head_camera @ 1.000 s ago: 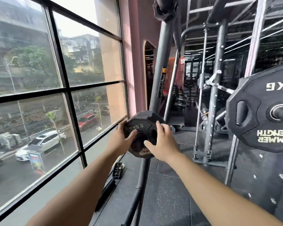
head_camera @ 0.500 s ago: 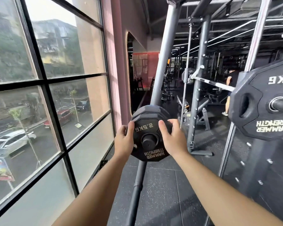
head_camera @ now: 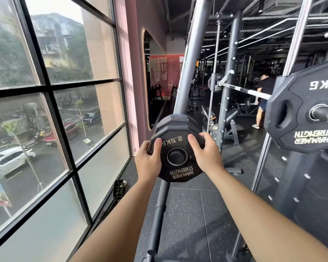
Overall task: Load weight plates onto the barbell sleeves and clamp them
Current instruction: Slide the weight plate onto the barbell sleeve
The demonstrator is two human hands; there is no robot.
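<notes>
The black 2.5KG plate (head_camera: 180, 173) had moved onto a peg (head_camera: 177, 156), lettering upside down; left hand (head_camera: 147, 163) and right hand (head_camera: 206, 157) gripped its sides

Two hands (head_camera: 147, 163) (head_camera: 204, 154); one 2.5KG plate (head_camera: 180, 173); one large plate (head_camera: 307, 140); one barbell (head_camera: 244, 90).

Both hands are seen bare: the left hand (head_camera: 148, 161) left of the 2.5 kg plate (head_camera: 180, 173), the right hand (head_camera: 204, 156) right of it. The thumbnails are cut short. The left forearm (head_camera: 117, 220) and right forearm (head_camera: 263, 214) are shown bare.
</notes>
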